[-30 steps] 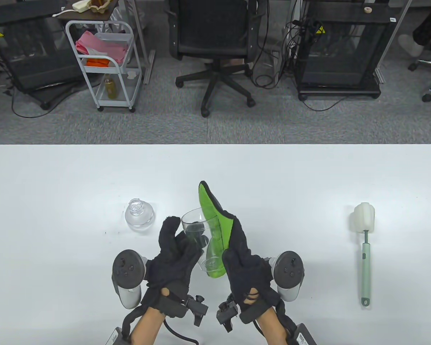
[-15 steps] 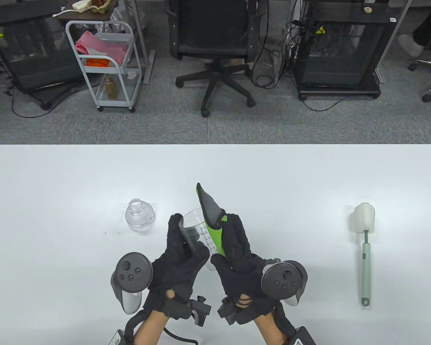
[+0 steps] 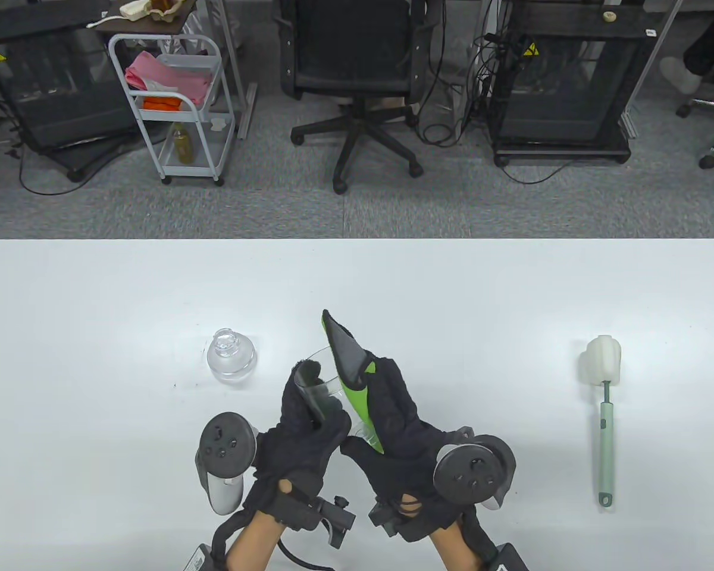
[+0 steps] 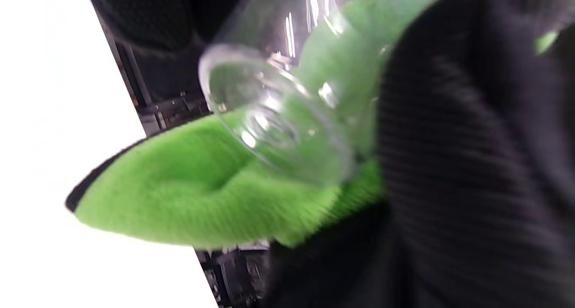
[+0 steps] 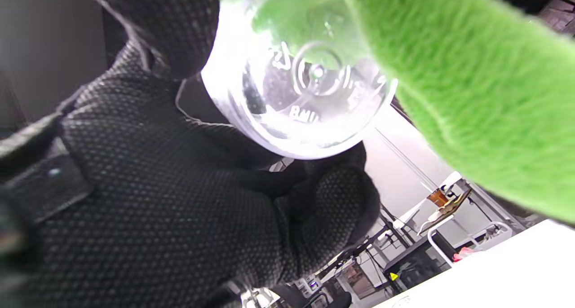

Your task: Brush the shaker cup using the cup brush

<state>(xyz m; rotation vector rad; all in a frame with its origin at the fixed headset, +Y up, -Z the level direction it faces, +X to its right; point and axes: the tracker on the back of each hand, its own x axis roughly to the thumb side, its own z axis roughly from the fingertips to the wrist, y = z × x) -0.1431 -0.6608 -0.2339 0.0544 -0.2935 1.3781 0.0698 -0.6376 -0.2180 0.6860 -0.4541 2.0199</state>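
1. The clear cup (image 3: 327, 398) is held above the tabletop (image 3: 95, 309) near the middle of its near edge, tilted, with its open mouth toward the far edge and its base toward the person.
2. The left hand (image 3: 300, 434) grips the cup's left side, fingers curled around the wall.
3. The right hand (image 3: 401, 428) presses a green cloth (image 3: 348, 369) against the cup's right side; the cloth's tip sticks out past the rim toward the far edge.
4. The brush (image 3: 604, 410) lies flat well apart, near the right edge, foam head toward the far edge and handle toward the near edge.
5. The brush lies to the right of both hands, and the right hand is nearer; it would likely have to let go of the cloth first.
6. A clear lid (image 3: 231, 355) sits just left of the cup.
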